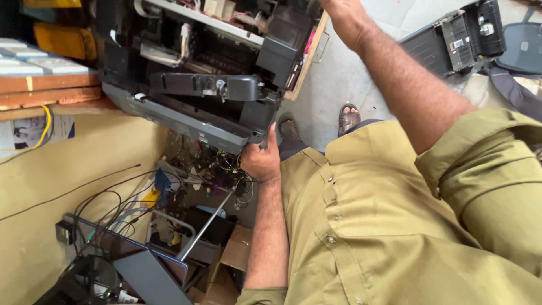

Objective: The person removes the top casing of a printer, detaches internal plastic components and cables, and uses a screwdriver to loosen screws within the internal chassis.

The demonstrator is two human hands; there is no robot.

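A dark grey printer (pixel 186 85) with its cover off stands on a wooden board (pixel 307 56), its inner parts and wires showing. My left hand (pixel 261 159) grips the printer's lower front corner from below. My right hand (pixel 341 14) reaches over to the printer's far upper corner by the board's edge, and its fingers are cut off by the top of the picture. I wear an olive shirt (pixel 395 226) with the sleeves rolled up. My sandalled feet (pixel 348 118) show on the grey floor below.
A tangle of cables and small parts (pixel 209 169) lies under the printer, with a metal rod (pixel 206 226), a cardboard box (pixel 234 254) and a dark panel (pixel 149 279). Another opened printer (pixel 457 39) lies on the floor at upper right. Stacked flat boxes (pixel 34 65) sit left.
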